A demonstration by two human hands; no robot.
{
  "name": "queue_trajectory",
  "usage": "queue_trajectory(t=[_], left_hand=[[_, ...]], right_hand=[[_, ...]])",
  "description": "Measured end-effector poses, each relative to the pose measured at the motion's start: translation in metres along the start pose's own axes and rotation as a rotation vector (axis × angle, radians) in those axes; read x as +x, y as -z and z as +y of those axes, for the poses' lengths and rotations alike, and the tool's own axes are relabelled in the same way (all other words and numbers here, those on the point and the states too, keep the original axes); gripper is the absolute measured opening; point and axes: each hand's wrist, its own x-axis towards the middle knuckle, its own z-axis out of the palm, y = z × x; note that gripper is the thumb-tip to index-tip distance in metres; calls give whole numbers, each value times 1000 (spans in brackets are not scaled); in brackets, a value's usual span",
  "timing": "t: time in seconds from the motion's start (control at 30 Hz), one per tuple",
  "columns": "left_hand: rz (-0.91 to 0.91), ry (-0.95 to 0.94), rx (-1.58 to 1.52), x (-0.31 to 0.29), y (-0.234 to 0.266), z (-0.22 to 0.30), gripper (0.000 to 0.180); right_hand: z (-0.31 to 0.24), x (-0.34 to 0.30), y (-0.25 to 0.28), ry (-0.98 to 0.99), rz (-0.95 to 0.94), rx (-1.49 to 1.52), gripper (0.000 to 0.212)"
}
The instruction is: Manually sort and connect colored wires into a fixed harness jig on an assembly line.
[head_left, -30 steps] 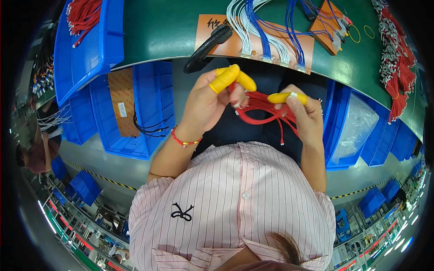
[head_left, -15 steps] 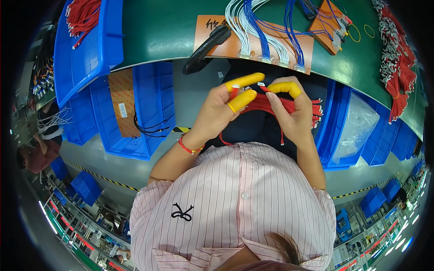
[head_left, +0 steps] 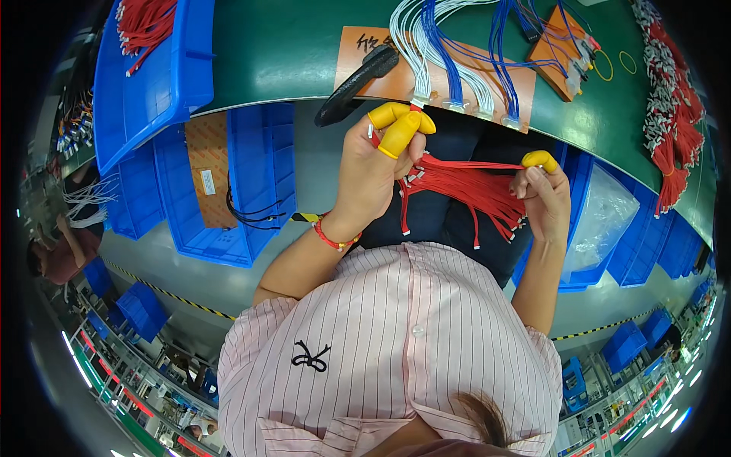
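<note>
My left hand (head_left: 373, 164), with yellow finger cots on thumb and fingers, is closed near the bench edge. It pinches a red cable with a white connector (head_left: 417, 105) at its upper end; another small white end shows beside the index finger. Farther right my right hand (head_left: 544, 198), with a yellow cot on one finger, is closed in a pinch on a red cable (head_left: 483, 164) that runs taut toward the left hand. Below this cable, a bundle of red cables (head_left: 472, 194) with white connectors lies across my dark-clothed lap. The exact grip inside the left fingers is hidden.
A green bench (head_left: 266, 61) holds an orange board (head_left: 350, 57) with white and blue cables, a black-handled object (head_left: 358, 84) and, at right, red cable bundles (head_left: 666, 114). Blue bins (head_left: 263, 167) stand below. Another person (head_left: 68, 251) is at far left.
My right hand has moved right, away from the left, drawing a red cable straight between them. My left fingers have closed together and shifted slightly up.
</note>
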Motion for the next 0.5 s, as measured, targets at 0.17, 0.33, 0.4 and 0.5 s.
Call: queue_trajectory(t=[0.17,0.33,0.4,0.5], left_hand=[[60,-70,115,-2,-8,0,24],[116,-83,135,0,-10,-1,24],[123,-96,139,2,-12,-2,24],[134,-125,140,3,-15,-4,24]], right_hand=[[10,2,-21,31,-209,318,18],[9,4,-55,17,-147,219,16],[8,5,-60,29,-69,129,17],[7,7,-67,79,33,38,19]])
